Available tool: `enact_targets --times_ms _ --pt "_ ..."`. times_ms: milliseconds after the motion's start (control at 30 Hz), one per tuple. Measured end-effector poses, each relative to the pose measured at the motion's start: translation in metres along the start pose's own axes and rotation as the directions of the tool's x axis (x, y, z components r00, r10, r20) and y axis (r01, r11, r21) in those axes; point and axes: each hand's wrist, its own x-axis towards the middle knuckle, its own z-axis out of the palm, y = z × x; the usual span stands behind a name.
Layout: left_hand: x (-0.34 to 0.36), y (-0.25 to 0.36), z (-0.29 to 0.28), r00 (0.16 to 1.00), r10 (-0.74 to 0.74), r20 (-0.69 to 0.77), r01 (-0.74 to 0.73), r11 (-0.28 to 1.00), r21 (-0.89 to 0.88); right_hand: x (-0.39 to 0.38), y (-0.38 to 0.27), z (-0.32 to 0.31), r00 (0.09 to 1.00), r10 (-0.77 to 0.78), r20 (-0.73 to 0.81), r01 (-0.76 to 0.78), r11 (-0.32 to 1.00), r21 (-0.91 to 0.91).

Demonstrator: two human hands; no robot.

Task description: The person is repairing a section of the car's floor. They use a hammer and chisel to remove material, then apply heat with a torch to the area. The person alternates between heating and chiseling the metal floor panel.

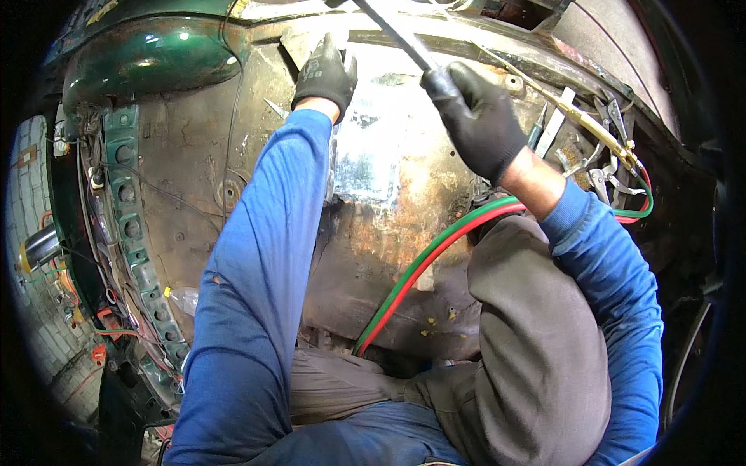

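Note:
In a black glove, my right hand [478, 116] is closed round the dark grip of a hammer [396, 35]. Its metal shaft slants up to the left, and the head is mostly cut off by the top edge. My left hand [325, 74], also gloved in black, rests by the upper left corner of a bright sheet-metal patch [369, 151]. Its fingers stretch forward with the thumb apart; whether something small lies under them I cannot tell. The patch lies on a worn, rusty car floor pan [186, 147]. Glare washes out its right side.
A brass gas torch [579, 116] lies at the right, with red and green hoses [431, 245] curving past my knee. Locking pliers [614, 182] and a white strip [555, 124] lie nearby. On the left are a green perforated sill [124, 186] and a clear bottle [183, 299].

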Motion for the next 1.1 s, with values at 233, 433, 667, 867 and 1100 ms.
enact_targets --times_ms 233,433,667,867,1100 --pt "-0.001 0.002 -0.002 0.999 -0.026 0.044 0.026 1.0 0.005 0.015 0.014 0.006 0.947 0.278 0.157 -0.21 0.913 -0.351" --pt "-0.001 -0.031 -0.019 0.996 -0.054 -0.07 0.025 0.932 -0.362 -0.009 0.009 -0.011 0.921 0.351 0.17 -0.301 0.917 -0.262" --pt "0.003 -0.049 -0.022 0.994 -0.022 -0.111 -0.027 0.905 -0.425 -0.01 0.017 -0.007 0.9 0.404 0.164 -0.346 0.89 -0.298" --pt "-0.003 -0.043 -0.011 0.997 -0.045 -0.069 0.017 0.931 -0.365 0.001 0.008 -0.002 0.99 0.09 0.11 -0.067 0.977 -0.204" --pt "-0.005 -0.029 -0.013 0.997 -0.083 -0.003 0.077 0.935 -0.347 0.016 -0.017 0.004 0.994 -0.042 0.105 0.056 0.99 -0.13"
